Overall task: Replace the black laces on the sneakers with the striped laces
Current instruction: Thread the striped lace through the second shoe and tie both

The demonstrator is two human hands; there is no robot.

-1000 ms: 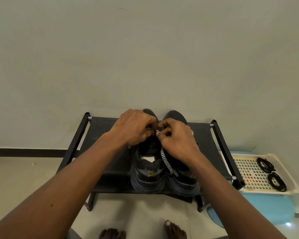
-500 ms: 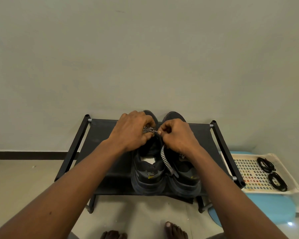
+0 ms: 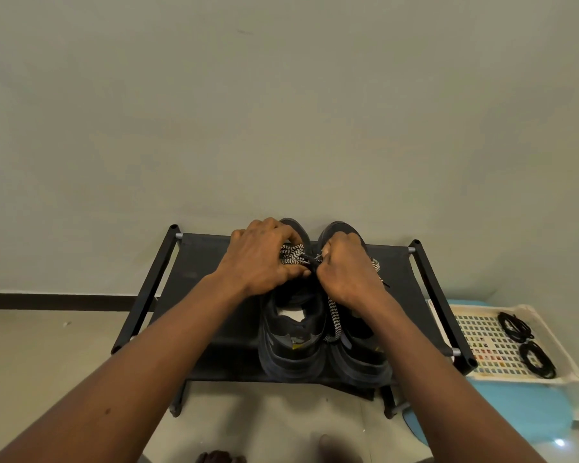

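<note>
On one black rack (image 3: 208,262), a striped lace (image 3: 291,253) is pinched by the left hand (image 3: 261,262) and the right hand (image 3: 346,272), fingers curled, above the forefeet of two dark sneakers (image 3: 291,345). Soft, light and limp, it is judged best taken near its tip. Two coiled black laces (image 3: 515,327) are seen in one tray (image 3: 475,329).

I'm getting dim, soft, even light, tinting the wall (image 3: 281,111) greenish-grey. Shadows are pooling under the rack (image 3: 208,259), and the dark sneakers (image 3: 295,357) are losing detail. A small glare spot is glinting on the glossy floor (image 3: 47,355), lower right. The wide lens is bowing the frame edges.
</note>
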